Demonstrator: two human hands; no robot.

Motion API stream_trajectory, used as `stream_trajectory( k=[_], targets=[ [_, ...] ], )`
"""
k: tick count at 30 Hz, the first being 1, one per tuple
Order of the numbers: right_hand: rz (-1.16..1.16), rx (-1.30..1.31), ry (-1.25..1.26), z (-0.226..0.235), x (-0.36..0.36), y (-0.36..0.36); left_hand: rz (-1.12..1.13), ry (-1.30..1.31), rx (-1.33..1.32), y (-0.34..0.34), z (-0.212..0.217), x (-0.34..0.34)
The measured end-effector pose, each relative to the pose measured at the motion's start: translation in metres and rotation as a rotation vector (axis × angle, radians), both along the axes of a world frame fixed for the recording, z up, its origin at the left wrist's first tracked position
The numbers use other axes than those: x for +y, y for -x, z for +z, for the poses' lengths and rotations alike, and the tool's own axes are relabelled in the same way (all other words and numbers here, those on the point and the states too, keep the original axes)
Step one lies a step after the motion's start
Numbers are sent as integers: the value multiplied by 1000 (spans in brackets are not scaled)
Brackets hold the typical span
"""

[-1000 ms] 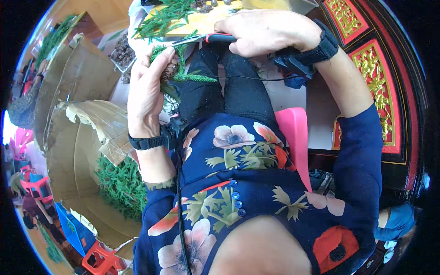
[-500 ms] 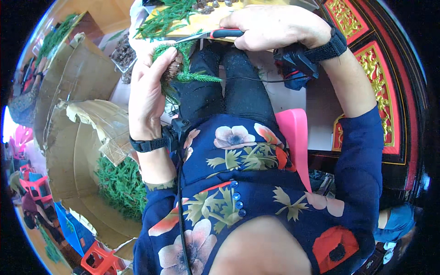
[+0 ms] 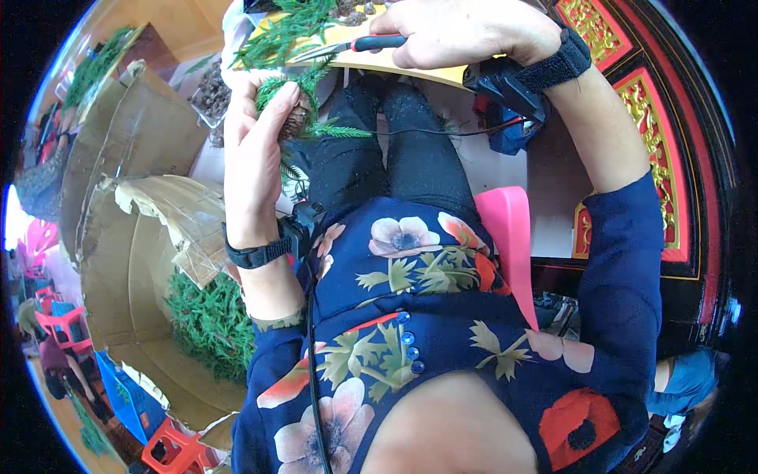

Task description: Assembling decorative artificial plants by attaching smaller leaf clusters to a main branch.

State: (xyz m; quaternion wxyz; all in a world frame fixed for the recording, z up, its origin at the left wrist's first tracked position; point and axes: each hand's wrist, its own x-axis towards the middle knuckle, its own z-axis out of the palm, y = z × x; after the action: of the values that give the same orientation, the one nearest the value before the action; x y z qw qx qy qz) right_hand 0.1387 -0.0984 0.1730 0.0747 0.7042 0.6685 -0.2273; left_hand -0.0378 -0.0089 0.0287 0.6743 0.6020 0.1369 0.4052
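While my left hand (image 3: 253, 136) pinches a pine cone (image 3: 294, 123) and green sprig (image 3: 341, 131) at eleven o'clock, the pointed tool (image 3: 349, 46) at twelve, gripped in my right hand (image 3: 466, 35), could cut me by slipping.

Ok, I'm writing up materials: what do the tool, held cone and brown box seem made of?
Tool: metal tip, by its grey sheen; handles, smooth black and red, probably plastic. Cone: matte, apparently woody, by its brown scales; possibly imitation. Box: dull cardboard, by its torn, creased flaps.

The bare left hand (image 3: 257, 134) pinches with thumb (image 3: 278, 109) extended, while the bare right hand (image 3: 466, 31) grips palm-down, its forearm (image 3: 602, 138) angled inward.
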Motion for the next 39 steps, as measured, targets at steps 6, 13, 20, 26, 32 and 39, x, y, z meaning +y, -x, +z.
stream_trajectory(
  k=[6,13,20,26,32,39],
  targets=[
    [26,17,-39,-6,-3,-3,64,-61,61,0,-3,0],
    [154,21,-19,-13,1,-14,-34,12,38,2,-2,1],
    [234,165,-13,-46,14,-39,-72,184,-37,0,2,-1],
    [439,-235,-379,-33,-24,-5,-62,151,-29,4,3,-2],
    [260,182,54,-24,0,-20,-89,151,-20,3,-2,3],
    [279,199,44,-33,2,-22,-72,166,-27,3,-1,0]
  ],
)
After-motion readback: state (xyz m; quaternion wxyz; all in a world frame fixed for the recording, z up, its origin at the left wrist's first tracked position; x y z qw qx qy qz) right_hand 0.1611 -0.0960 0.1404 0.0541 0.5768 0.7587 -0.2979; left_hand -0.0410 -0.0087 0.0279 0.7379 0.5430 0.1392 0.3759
